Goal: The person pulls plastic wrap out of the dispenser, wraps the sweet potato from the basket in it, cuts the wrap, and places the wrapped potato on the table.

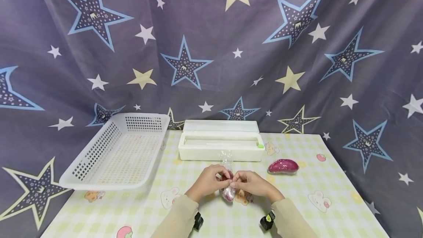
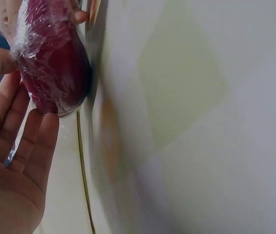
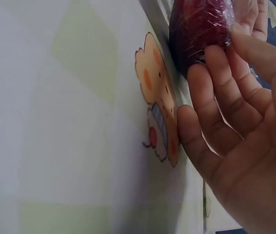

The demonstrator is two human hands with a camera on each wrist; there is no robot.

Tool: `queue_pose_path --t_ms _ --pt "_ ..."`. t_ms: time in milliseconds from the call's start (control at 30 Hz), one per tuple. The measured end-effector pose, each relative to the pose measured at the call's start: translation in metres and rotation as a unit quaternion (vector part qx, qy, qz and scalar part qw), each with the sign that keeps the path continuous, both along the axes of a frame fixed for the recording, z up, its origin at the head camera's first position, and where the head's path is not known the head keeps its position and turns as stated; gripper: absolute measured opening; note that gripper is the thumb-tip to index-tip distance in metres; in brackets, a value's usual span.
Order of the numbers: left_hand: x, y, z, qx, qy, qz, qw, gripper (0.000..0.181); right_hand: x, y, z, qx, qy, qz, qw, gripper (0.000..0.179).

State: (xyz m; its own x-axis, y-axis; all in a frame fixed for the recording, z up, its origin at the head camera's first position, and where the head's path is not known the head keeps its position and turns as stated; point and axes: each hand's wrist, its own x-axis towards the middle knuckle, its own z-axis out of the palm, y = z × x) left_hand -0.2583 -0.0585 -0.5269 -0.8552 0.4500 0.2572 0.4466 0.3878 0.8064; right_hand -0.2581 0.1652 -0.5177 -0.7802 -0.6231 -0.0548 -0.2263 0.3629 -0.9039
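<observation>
A purple-red sweet potato (image 1: 228, 194) in shiny cling film (image 2: 40, 29) lies lengthwise on the table between both hands. My left hand (image 1: 208, 181) holds it from the left, thumb and index finger pinching the film on top. From the other side my right hand (image 1: 253, 184) pinches the film as well, its fingertips (image 3: 216, 54) against the wrapped side. The two hands' thumbs and index fingers meet over its middle. A loose clear end of film sticks out at the far end, toward the white box. Part of the sweet potato is hidden under the fingers.
Just beyond the hands stands a long white cling film dispenser (image 1: 221, 153), lid raised. A second wrapped sweet potato (image 1: 283, 166) lies to the right. On the left is a white plastic basket (image 1: 102, 186). A star-patterned curtain (image 1: 211, 17) hangs behind the checked tablecloth (image 1: 330, 179).
</observation>
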Motion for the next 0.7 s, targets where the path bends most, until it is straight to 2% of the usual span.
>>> queue_pose_path --t_ms 233,500,600,700 --pt "0.0026 0.0035 0.0008 -0.004 0.005 0.022 0.9997 0.015 0.0023 0.0013 -0.0008 -0.001 0.001 -0.014 0.9999 0.017" --pt "0.0018 0.0062 -0.0001 -0.016 0.030 0.054 0.9979 0.018 -0.0023 0.0026 -0.0039 0.009 0.001 -0.020 0.9997 0.016" --pt "0.0013 0.0055 0.0005 -0.008 0.020 0.042 0.9989 0.013 -0.0028 0.0028 -0.0038 0.014 -0.002 -0.018 0.9997 0.018" --pt "0.0015 0.0018 0.0034 -0.004 0.006 0.016 0.9998 0.008 -0.0031 0.0027 -0.0035 0.018 -0.005 -0.017 0.9997 0.021"
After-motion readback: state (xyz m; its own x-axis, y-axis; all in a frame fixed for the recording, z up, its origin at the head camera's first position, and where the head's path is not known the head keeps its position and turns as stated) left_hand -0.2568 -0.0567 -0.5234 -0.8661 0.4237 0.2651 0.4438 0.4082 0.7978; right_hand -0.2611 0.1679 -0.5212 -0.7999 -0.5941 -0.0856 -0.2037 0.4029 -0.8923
